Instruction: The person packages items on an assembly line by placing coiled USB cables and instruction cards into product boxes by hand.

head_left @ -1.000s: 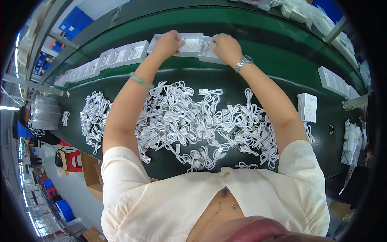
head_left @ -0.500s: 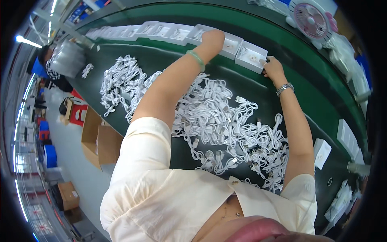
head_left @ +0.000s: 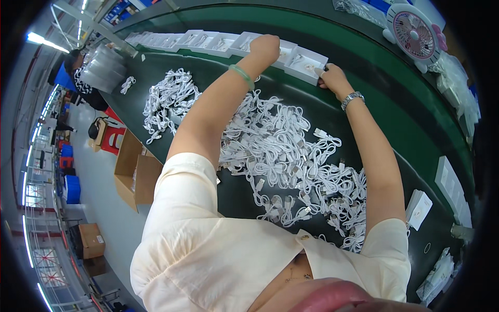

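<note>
A row of open white boxes (head_left: 212, 43) runs along the far side of the dark green bench, with small white items inside. My left hand (head_left: 265, 49) is over the row near its right part, back of the hand up; its fingers are hidden. At the right end of the row, my right hand (head_left: 335, 80) has its fingers closed against the last white box (head_left: 306, 67); dark patches show at its fingertips. Below my arms lies a large heap of bundled white cables (head_left: 275, 140), with a smaller heap of white cables (head_left: 169, 99) to the left.
A pink-and-white fan (head_left: 414, 34) stands at the far right beside clear plastic bags (head_left: 448, 78). White trays (head_left: 451, 190) and a white box (head_left: 419, 209) lie at the right. Stacked clear trays (head_left: 104, 70) stand far left, by another person. A cardboard box (head_left: 136, 174) is beside the bench.
The right end of the box row has shifted left along the bench, with both hands moving left too. The view has turned slightly, so the bench and fan appear farther right.
</note>
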The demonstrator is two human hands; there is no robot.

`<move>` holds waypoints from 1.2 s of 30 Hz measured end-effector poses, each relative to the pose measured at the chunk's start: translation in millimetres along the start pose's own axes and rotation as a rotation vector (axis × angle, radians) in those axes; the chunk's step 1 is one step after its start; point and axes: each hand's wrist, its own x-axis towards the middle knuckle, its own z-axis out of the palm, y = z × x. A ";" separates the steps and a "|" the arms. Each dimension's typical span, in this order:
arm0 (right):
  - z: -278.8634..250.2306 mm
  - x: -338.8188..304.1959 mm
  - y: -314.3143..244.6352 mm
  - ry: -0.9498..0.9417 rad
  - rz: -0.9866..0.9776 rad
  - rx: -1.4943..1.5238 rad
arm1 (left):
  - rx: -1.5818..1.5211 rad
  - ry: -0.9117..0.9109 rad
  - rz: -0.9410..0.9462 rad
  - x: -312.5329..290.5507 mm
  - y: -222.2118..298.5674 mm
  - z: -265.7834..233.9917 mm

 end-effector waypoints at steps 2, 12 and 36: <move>2.7 3.2 4.1 -0.009 -0.003 0.028 | -0.014 0.009 0.047 -5.8 7.2 -6.1; -82.3 -105.1 27.5 0.026 -0.338 -0.196 | -0.094 -0.432 0.383 -66.0 21.5 -45.4; -174.8 -298.0 73.6 -0.119 -0.411 -0.830 | -0.446 -0.608 0.458 -106.5 117.8 -69.1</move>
